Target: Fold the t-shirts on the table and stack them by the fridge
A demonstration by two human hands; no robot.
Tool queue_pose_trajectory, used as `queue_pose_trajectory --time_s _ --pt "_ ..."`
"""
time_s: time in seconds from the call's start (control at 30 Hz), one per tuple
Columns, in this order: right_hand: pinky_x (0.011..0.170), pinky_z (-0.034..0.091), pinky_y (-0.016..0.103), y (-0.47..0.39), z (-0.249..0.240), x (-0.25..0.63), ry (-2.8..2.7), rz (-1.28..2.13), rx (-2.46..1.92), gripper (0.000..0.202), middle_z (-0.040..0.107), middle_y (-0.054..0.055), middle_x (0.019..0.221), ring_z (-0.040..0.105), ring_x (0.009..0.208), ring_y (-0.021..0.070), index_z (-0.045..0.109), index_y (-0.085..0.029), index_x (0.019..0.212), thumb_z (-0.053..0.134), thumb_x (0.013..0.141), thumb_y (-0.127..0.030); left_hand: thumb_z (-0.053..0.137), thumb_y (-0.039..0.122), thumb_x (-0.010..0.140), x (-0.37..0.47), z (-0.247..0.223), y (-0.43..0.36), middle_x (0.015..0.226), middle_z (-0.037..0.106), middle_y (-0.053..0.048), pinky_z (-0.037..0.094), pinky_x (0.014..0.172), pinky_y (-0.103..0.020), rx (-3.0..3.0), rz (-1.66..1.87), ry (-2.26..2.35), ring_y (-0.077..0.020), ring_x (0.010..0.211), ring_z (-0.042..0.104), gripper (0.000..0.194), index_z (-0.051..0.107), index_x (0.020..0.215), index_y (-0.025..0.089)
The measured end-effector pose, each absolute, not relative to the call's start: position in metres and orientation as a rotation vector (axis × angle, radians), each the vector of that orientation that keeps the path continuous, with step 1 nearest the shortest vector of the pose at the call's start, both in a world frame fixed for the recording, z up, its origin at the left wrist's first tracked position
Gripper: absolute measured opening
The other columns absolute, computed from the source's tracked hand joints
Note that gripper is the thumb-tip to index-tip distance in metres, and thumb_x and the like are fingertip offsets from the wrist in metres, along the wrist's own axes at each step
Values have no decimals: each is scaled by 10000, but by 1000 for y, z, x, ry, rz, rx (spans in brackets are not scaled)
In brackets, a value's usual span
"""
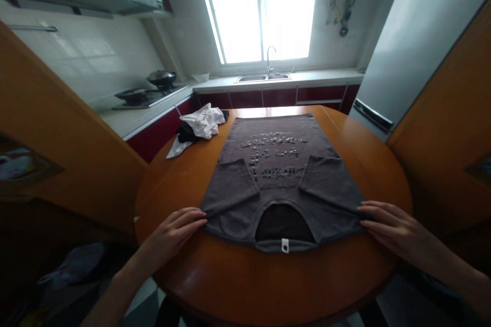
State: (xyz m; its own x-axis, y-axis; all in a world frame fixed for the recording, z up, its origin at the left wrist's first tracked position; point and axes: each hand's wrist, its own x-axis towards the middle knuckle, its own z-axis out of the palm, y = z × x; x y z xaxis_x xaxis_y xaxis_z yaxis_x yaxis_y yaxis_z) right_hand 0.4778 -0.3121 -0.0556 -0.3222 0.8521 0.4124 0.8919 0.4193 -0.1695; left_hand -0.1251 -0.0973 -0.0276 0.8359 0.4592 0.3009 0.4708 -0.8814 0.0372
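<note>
A dark grey T-shirt (278, 204) with raised lettering lies flat on the round wooden table (268, 281), its neckline and white label toward me. Both sleeves are folded inward over the front. At the shirt's left shoulder edge, my left hand (182, 227) pinches the cloth between its fingertips. On the opposite side, my right hand (387, 225) has its fingers closed on the right shoulder edge.
White and black clothes (203, 121) lie crumpled at the table's far left edge. Beyond are a sink (264, 77), a hob (149, 97) with pans, and a tall fridge (399, 46) at right.
</note>
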Motion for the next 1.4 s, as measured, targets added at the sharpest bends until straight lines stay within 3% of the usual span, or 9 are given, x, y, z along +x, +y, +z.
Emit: queue_pose_trajectory --time_s 0.23,0.4,0.77,1.0,1.23,1.4 --pt "1049 550 499 -308 -64 487 -2274 -196 -1491 274 646 18 1389 576 1317 293 749 -315 1075 568 911 -191 539 143 982 -124 -29 -99 1351 652 -11 503 1104 -360 -2966 -390 -754 -193 1305 557 336 714 1218 306" --pt "1026 557 493 -305 -71 487 -2156 -169 -1498 227 655 34 1366 597 1282 288 720 -314 1069 591 907 -221 507 126 965 -117 -29 -99 1277 675 -44 521 1088 -354 -3000 -555 -787 -195 1258 598 288 702 1135 254" --pt "878 622 423 -289 -70 479 -1766 -35 -1500 208 748 34 1083 732 986 271 685 -350 1118 605 926 -329 522 185 965 -111 -32 -83 1115 722 -53 569 968 -319 -3086 -798 -865 -188 1078 682 239 683 1130 246" --pt "821 618 412 -268 -54 479 -1600 138 -1513 138 760 20 1005 739 910 278 729 -411 1010 623 923 -389 509 355 1007 -93 -15 -68 996 738 -46 583 792 -263 -3129 -972 -1172 -179 901 709 247 722 1037 235" --pt "733 591 371 -221 -16 496 -1448 219 -1599 257 779 62 953 728 844 273 792 -293 928 679 851 -512 633 584 884 -74 6 -16 962 767 -46 583 769 -301 -2846 -1246 -1612 -219 845 718 403 746 1005 217" --pt "752 572 366 -172 8 515 -1349 179 -1655 338 790 83 958 719 851 280 800 -219 940 711 789 -508 656 642 819 -54 24 37 935 778 -63 562 780 -291 -2741 -1359 -1672 -230 850 710 484 763 942 186"
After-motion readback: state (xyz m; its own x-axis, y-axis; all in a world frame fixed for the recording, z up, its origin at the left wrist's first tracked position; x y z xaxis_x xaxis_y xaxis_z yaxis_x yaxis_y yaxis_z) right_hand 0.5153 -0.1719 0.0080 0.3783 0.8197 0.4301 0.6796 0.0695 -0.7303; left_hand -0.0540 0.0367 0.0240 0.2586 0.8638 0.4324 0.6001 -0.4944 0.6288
